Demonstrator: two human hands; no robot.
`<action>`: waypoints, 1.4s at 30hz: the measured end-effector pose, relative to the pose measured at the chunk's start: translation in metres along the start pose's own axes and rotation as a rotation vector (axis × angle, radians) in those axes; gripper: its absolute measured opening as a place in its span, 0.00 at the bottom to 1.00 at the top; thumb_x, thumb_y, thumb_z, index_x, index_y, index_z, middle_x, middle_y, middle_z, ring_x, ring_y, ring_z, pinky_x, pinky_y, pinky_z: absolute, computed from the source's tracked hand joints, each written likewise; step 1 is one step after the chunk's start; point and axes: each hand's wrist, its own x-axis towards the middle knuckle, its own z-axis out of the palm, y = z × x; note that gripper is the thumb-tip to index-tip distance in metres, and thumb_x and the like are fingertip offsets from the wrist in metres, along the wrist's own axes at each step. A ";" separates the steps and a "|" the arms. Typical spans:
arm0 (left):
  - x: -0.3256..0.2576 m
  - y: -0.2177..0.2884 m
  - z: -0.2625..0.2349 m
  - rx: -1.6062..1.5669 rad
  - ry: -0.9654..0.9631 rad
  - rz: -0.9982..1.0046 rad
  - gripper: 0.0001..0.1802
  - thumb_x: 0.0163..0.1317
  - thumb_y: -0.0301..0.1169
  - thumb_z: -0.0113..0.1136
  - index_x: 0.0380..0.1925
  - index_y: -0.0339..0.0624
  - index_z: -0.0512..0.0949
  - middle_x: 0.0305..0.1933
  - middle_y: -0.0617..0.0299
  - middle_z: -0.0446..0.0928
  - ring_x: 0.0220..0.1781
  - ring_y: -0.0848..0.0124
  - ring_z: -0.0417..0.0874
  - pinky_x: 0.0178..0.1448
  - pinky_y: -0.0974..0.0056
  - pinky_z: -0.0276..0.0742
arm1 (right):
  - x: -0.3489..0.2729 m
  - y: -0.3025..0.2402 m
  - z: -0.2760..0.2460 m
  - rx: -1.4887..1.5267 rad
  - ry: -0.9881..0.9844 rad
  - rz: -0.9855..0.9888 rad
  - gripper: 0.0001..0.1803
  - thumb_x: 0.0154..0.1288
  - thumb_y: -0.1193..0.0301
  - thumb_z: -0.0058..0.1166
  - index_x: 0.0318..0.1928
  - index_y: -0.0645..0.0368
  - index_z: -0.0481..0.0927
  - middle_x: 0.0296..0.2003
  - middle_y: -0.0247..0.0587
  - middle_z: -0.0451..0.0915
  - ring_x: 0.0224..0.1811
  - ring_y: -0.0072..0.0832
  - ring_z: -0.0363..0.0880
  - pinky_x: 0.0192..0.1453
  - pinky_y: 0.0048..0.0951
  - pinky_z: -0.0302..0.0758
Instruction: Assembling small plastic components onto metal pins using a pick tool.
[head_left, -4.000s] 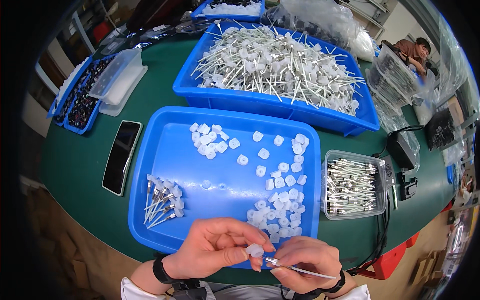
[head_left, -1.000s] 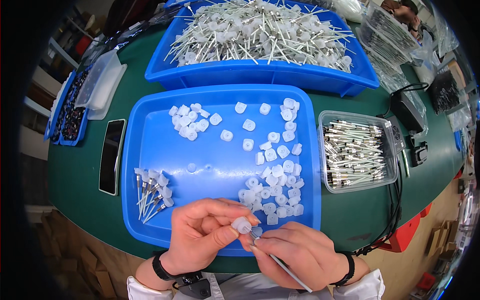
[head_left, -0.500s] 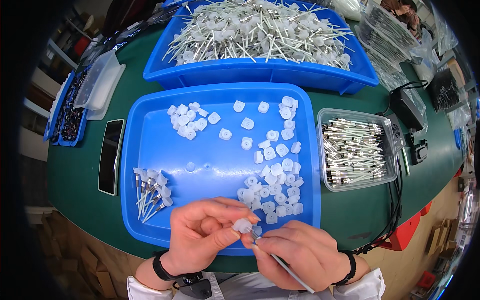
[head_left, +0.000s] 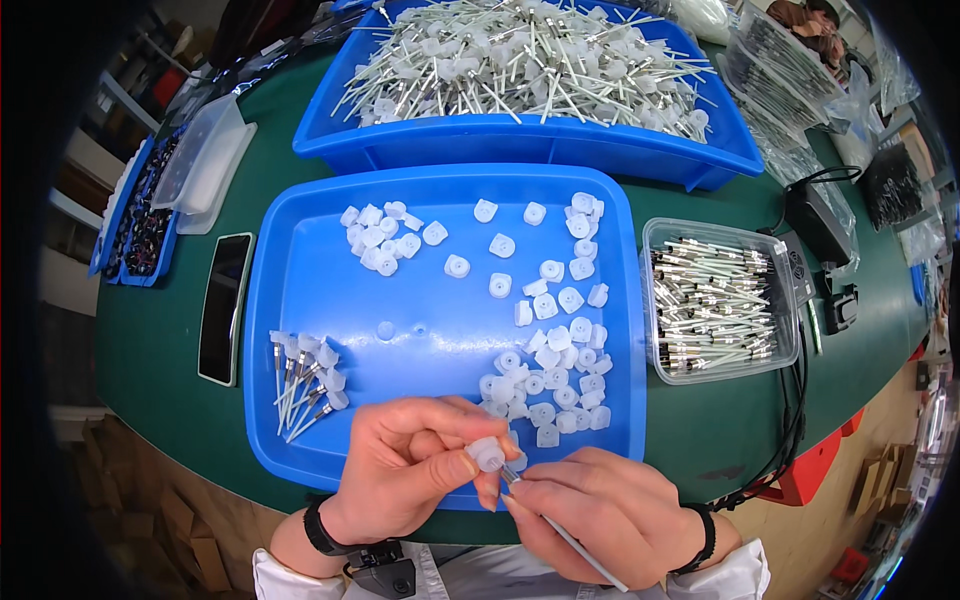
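- Left hand point(head_left: 410, 470): fingers point(head_left: 455, 412) curled nearly shut, thumb and forefinger pinched on a small white plastic cap point(head_left: 487, 453); palm turned inward, wrist bent, forearm entering from the lower edge with a black watch band point(head_left: 318, 527) around it.
- Right hand point(head_left: 600, 505): fingers point(head_left: 545, 470) closed tight around a thin white rod point(head_left: 570, 540), tip of the rod meeting the cap; back of the hand up, knuckles toward the left hand, black band point(head_left: 705, 540) at the wrist.
- Cap held just above the near edge of the shallow blue tray point(head_left: 300, 300), both hands touching each other there.
- In the tray: loose white caps point(head_left: 550, 340) scattered along its right side and far-left corner; a small bundle of finished rods with caps point(head_left: 305, 385) near its left edge.
- Beyond the tray, toward the far edge of the green tabletop point(head_left: 160, 380): a deeper blue bin point(head_left: 520, 140) heaped with capped rods.
- Right of the tray: a clear plastic box point(head_left: 720, 300) filled with short rods.
- Left of the tray: a dark phone point(head_left: 225, 305) lying flat, and farther left a clear lidded box point(head_left: 205, 160).
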 end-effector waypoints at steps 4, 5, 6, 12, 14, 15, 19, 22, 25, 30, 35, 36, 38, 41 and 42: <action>0.000 0.000 -0.001 -0.003 0.000 -0.009 0.13 0.57 0.18 0.53 0.43 0.27 0.73 0.40 0.43 0.75 0.32 0.65 0.79 0.35 0.64 0.78 | 0.002 0.000 -0.002 -0.021 -0.026 0.004 0.13 0.43 0.85 0.59 0.33 0.70 0.74 0.25 0.46 0.78 0.22 0.32 0.78 0.23 0.25 0.75; -0.001 0.001 -0.001 -0.002 0.002 -0.012 0.13 0.57 0.18 0.53 0.43 0.26 0.73 0.40 0.42 0.75 0.33 0.65 0.79 0.35 0.64 0.79 | 0.002 0.000 -0.003 -0.023 -0.038 0.006 0.13 0.43 0.85 0.59 0.33 0.70 0.75 0.25 0.45 0.78 0.22 0.31 0.78 0.23 0.25 0.75; -0.001 0.001 0.002 0.071 0.053 0.010 0.12 0.56 0.19 0.56 0.41 0.28 0.74 0.39 0.43 0.75 0.31 0.67 0.79 0.33 0.66 0.78 | 0.002 0.001 -0.003 -0.010 -0.039 0.013 0.13 0.43 0.84 0.59 0.33 0.70 0.75 0.25 0.45 0.78 0.22 0.31 0.78 0.23 0.25 0.75; -0.001 0.002 0.010 0.427 0.128 0.195 0.09 0.51 0.21 0.62 0.33 0.29 0.78 0.35 0.44 0.77 0.31 0.66 0.81 0.33 0.69 0.80 | -0.001 -0.001 -0.002 -0.004 -0.032 0.049 0.13 0.43 0.84 0.59 0.34 0.68 0.75 0.26 0.46 0.78 0.22 0.31 0.78 0.24 0.25 0.76; -0.001 0.005 0.005 0.505 0.015 0.220 0.10 0.51 0.16 0.59 0.35 0.25 0.77 0.39 0.42 0.76 0.36 0.63 0.82 0.38 0.68 0.82 | -0.001 -0.002 -0.002 0.011 -0.031 0.066 0.13 0.43 0.84 0.59 0.34 0.68 0.75 0.26 0.46 0.79 0.22 0.31 0.78 0.24 0.25 0.76; -0.002 0.005 0.005 0.503 0.010 0.231 0.10 0.51 0.16 0.59 0.35 0.25 0.77 0.38 0.42 0.76 0.36 0.63 0.82 0.38 0.67 0.82 | -0.004 -0.001 0.000 0.023 0.011 0.061 0.13 0.43 0.84 0.60 0.34 0.67 0.75 0.26 0.46 0.79 0.23 0.32 0.78 0.25 0.25 0.76; -0.002 0.002 0.005 0.487 0.021 0.229 0.10 0.51 0.15 0.59 0.36 0.24 0.77 0.38 0.42 0.76 0.36 0.64 0.82 0.38 0.68 0.82 | -0.010 0.009 0.009 0.119 0.068 0.054 0.13 0.45 0.83 0.60 0.34 0.71 0.74 0.25 0.46 0.77 0.22 0.32 0.77 0.24 0.24 0.74; -0.002 0.000 0.004 0.388 0.068 0.220 0.11 0.51 0.15 0.59 0.37 0.24 0.76 0.39 0.43 0.75 0.36 0.64 0.82 0.38 0.68 0.82 | -0.008 0.017 0.007 0.236 0.000 0.087 0.17 0.46 0.79 0.62 0.38 0.72 0.73 0.28 0.48 0.77 0.25 0.32 0.77 0.27 0.23 0.75; -0.004 0.004 0.007 0.386 0.119 0.256 0.11 0.52 0.15 0.58 0.38 0.23 0.76 0.40 0.43 0.75 0.36 0.64 0.82 0.38 0.68 0.82 | 0.003 0.013 -0.013 0.424 -0.057 0.298 0.25 0.45 0.73 0.65 0.44 0.71 0.72 0.34 0.49 0.78 0.29 0.32 0.79 0.32 0.24 0.76; -0.003 0.009 0.010 0.837 0.142 0.385 0.13 0.47 0.17 0.63 0.36 0.28 0.78 0.35 0.49 0.77 0.30 0.71 0.79 0.33 0.71 0.77 | 0.012 0.003 -0.038 -0.107 -0.253 0.275 0.29 0.43 0.64 0.66 0.44 0.69 0.73 0.36 0.49 0.79 0.32 0.36 0.79 0.36 0.30 0.74; -0.005 0.004 0.014 0.641 0.133 0.370 0.14 0.48 0.16 0.62 0.37 0.28 0.77 0.35 0.50 0.76 0.30 0.71 0.79 0.33 0.70 0.77 | 0.007 0.007 -0.017 -0.207 -0.278 0.083 0.13 0.46 0.77 0.61 0.35 0.65 0.77 0.19 0.39 0.71 0.17 0.29 0.70 0.18 0.26 0.65; -0.004 0.005 0.014 0.549 0.114 0.321 0.14 0.49 0.16 0.61 0.38 0.26 0.76 0.36 0.48 0.76 0.31 0.69 0.79 0.33 0.69 0.78 | 0.003 0.006 -0.018 -0.198 -0.276 0.093 0.12 0.47 0.77 0.60 0.35 0.66 0.77 0.19 0.39 0.71 0.17 0.30 0.70 0.17 0.26 0.65; -0.004 0.005 0.010 0.424 0.077 0.220 0.13 0.50 0.16 0.60 0.39 0.24 0.74 0.36 0.46 0.75 0.31 0.67 0.80 0.33 0.66 0.79 | 0.003 0.002 -0.017 -0.172 -0.274 0.113 0.10 0.49 0.77 0.60 0.34 0.67 0.77 0.20 0.40 0.72 0.16 0.30 0.70 0.17 0.25 0.65; -0.003 0.004 0.006 0.255 0.018 0.081 0.13 0.52 0.16 0.58 0.40 0.24 0.74 0.35 0.46 0.75 0.30 0.66 0.80 0.32 0.66 0.79 | 0.002 0.009 -0.014 -0.123 -0.177 0.023 0.08 0.49 0.76 0.60 0.29 0.66 0.75 0.16 0.35 0.65 0.13 0.25 0.66 0.14 0.24 0.61; -0.005 0.002 0.005 0.149 0.006 0.054 0.13 0.53 0.15 0.58 0.40 0.25 0.74 0.35 0.48 0.76 0.31 0.67 0.80 0.34 0.67 0.79 | 0.001 0.006 -0.013 -0.119 -0.146 0.002 0.08 0.49 0.78 0.59 0.30 0.67 0.74 0.17 0.37 0.67 0.14 0.27 0.67 0.16 0.25 0.63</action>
